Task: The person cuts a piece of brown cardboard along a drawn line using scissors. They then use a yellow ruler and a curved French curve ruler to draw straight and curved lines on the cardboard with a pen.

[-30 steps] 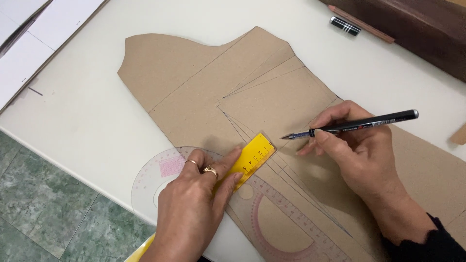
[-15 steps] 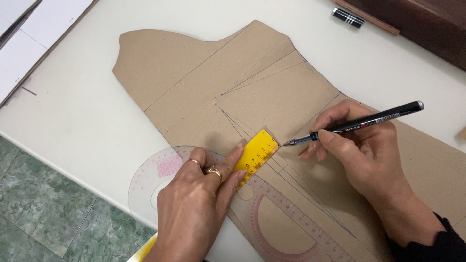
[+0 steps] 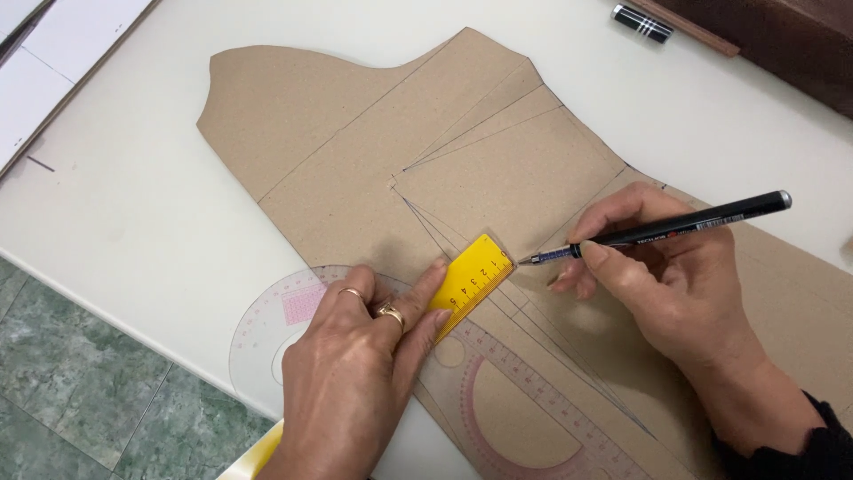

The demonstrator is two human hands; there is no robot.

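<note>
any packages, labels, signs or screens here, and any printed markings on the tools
No packages, signs or screens in view.
Yellow ruler: under the left hand on the brown card pattern; a flat strip with a printed black scale.
Clear curve ruler: beside it, partly beneath the left hand; pink printed scale and arcs.
Black pen: in the right hand; a slim barrel with a small printed label band.
Black capped pen: top of the white table; silver rings.

two hands (image 3: 355,382), two pens (image 3: 675,227), one yellow ruler (image 3: 471,280), one cardboard pattern (image 3: 373,151)
</note>
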